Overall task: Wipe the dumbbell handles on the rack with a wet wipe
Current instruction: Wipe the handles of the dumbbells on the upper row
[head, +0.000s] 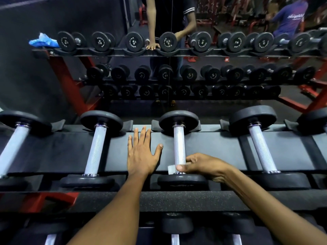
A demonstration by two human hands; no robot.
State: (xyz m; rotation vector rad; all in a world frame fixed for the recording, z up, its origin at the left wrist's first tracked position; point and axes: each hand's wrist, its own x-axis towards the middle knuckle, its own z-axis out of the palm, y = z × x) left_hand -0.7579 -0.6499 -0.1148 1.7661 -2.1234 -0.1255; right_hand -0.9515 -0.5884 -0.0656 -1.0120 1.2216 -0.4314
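Item — top shelf of dumbbell rack, five dumbbells lying across it, knurled handles running from front edge to back edge.

Right hand: fingers and thumb curled round the near end of the middle dumbbell handle, pinching a small white wet wipe against it, just above the front weight plate.

Left hand: flat, fingers spread wide, palm pressing on the bare shelf pad between the middle dumbbell and the second dumbbell from the left; holds nothing.

Background: mirror behind the back edge, reflecting the rack; a crumpled blue bag shows in the reflection at upper left.

Risks, as judged:
- Wipe looks small and bunched — likely to slip out from under the thumb on the rough knurling, leaving the far end of the handle unwiped.
- Dumbbell may roll in its cradle if the wiping hand twists hard; the left hand is not steadying it.
- Knurling could shred the wipe.
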